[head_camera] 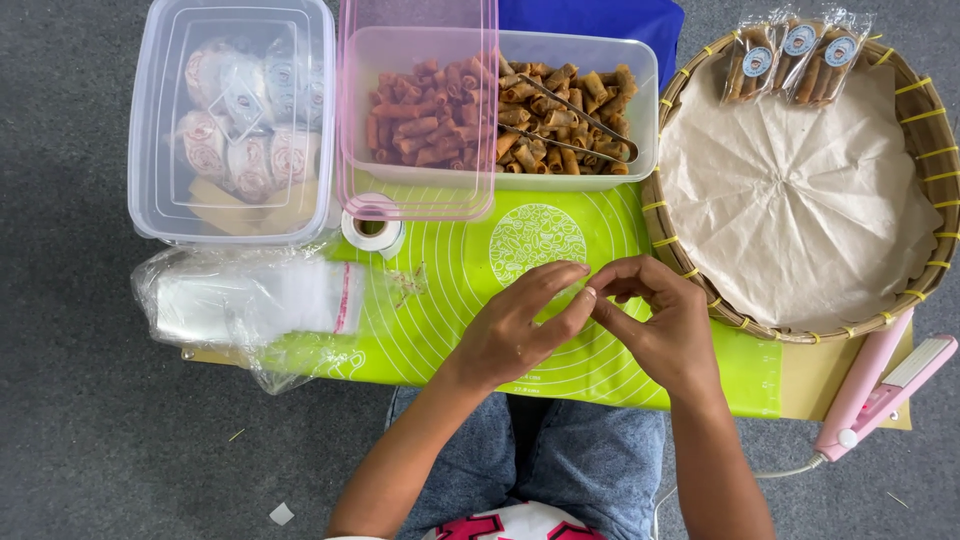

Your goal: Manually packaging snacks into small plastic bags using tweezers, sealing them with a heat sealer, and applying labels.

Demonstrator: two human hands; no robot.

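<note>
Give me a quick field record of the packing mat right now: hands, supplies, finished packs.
left hand: fingertips meeting the right hand, over the green mat
right hand: pinching something too small to tell
snack tub: rolled snacks, metal tongs inside
finished packs: three, on the woven tray
empty bags: left of the hands
pink sealer: right edge

Two hands are over the one green mat [470, 290], and up along its far edge sit two clear tubs [150, 130], one with a single pair of tongs [575, 125] in it. Three wrapped snack packets [795, 55] line the one woven tray's [930, 110] far rim, plus one tape roll [372, 228] and one pink sealer [885, 390].
</note>
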